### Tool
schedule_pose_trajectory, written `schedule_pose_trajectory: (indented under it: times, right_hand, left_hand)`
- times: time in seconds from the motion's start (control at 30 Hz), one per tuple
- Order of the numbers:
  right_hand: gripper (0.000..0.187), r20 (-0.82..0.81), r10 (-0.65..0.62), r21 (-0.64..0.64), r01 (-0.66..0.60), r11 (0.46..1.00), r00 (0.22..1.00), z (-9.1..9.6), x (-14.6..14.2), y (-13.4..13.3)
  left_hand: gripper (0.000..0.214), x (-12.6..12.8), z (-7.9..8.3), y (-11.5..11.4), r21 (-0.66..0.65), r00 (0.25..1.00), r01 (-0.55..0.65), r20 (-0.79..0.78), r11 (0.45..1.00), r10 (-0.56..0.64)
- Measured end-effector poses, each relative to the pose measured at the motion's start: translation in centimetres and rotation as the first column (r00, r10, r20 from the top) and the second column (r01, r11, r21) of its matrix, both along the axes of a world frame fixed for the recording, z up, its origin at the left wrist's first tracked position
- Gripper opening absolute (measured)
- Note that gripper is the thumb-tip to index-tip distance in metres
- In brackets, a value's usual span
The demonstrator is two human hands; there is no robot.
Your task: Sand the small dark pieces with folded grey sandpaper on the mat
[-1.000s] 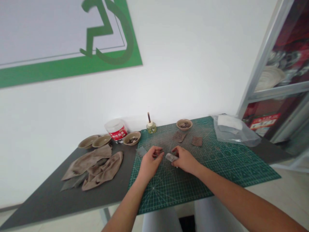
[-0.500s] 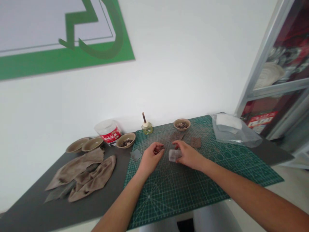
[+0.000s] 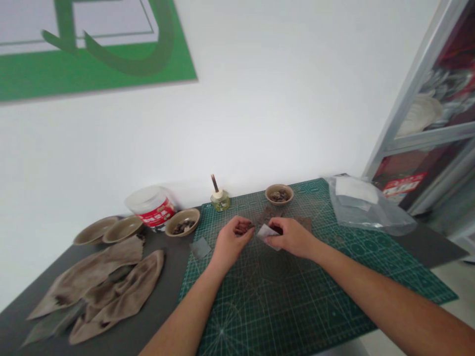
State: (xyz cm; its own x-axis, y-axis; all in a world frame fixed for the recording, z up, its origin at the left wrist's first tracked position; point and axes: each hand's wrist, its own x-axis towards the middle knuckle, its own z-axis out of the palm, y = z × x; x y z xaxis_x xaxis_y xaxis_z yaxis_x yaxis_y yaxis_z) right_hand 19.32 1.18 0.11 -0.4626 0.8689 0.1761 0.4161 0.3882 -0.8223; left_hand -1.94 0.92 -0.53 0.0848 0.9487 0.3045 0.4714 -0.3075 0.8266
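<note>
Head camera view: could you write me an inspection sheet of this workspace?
Surface: dark table, partly covered by a green mat.
Job's things: pale piece; brown patches on the mat.
Clutter: rumpled cloths, red-labelled tub, plastic bag.
Grippers: bare hands; right hand grips the pale piece with its fingers; left hand's contents unclear.
Cables: nothing seen.
Surroundings: white wall, green-bordered sign, metal-framed unit at right.

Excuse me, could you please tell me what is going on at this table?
Over the green cutting mat, the right hand holds a small pale piece. The left hand is curled close beside it; whether it grips anything is hard to tell. Behind the hands stands a bowl of small dark pieces, and brown cloths lie off to the left.
</note>
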Motion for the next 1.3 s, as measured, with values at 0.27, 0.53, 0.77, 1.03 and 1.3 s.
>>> schedule_pose_trajectory:
  times: [0.27, 0.53, 0.77, 1.03, 1.3]
  right_hand:
    - [0.012, -0.482, -0.063, -0.434, -0.175, 0.884, 0.874, -1.3, -1.5, 2.2]
    - [0.015, -0.505, -0.092, -0.451, -0.172, 0.876, 0.858, -2.3, -1.7, 2.4]
    - [0.017, -0.444, -0.057, -0.357, -0.118, 0.927, 0.894, -2.7, -1.6, 2.2]
    - [0.016, -0.372, -0.066, -0.219, -0.018, 0.975, 0.926, -2.7, -1.5, 2.2]
    - [0.012, -0.311, -0.072, -0.123, 0.035, 0.992, 0.948, -2.7, -1.4, 2.2]
  left_hand:
    - [0.022, -0.6, -1.1, 0.6, -0.064, 0.997, 0.041, 0.064, 0.997, -0.037]
    - [0.021, -0.4, -1.2, 0.5, -0.055, 0.997, 0.061, 0.045, 0.997, -0.058]
    - [0.024, -0.3, -1.0, -0.1, -0.077, 0.996, 0.084, 0.018, 0.994, -0.083]
    - [0.024, -0.1, -1.3, -0.2, -0.182, 0.984, 0.122, 0.153, 0.976, -0.095]
    - [0.019, 0.2, -1.6, -0.1, -0.162, 0.939, 0.213, 0.307, 0.964, -0.156]
